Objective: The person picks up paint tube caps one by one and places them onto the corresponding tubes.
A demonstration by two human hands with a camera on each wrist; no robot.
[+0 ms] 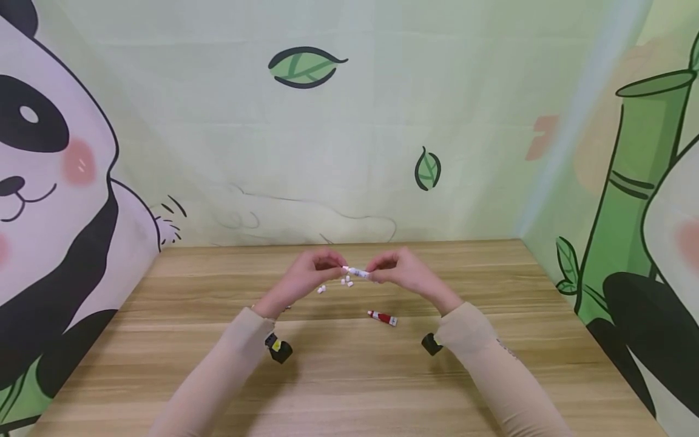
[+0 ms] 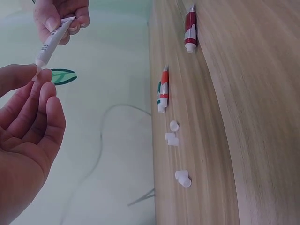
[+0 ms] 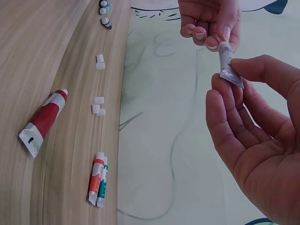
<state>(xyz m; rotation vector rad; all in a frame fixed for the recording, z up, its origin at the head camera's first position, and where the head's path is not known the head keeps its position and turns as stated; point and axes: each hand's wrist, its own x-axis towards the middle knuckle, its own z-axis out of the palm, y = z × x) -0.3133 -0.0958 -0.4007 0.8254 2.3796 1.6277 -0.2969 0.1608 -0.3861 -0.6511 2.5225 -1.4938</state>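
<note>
A small white paint tube is held up in the air between both hands. At its cap end, my left hand pinches the tube with thumb and index finger, which hide most of the cap. The right hand grips the flat crimped end between thumb and fingers; the right wrist view shows that silvery end of the tube plainly. Beneath the hands several small white caps lie in two loose groups on the wooden table. A red paint tube lies nearer the person.
An orange paint tube and a green one lie side by side near the table's far edge. Several more tubes sit at the top of the right wrist view. Behind the table hangs a printed cloth backdrop.
</note>
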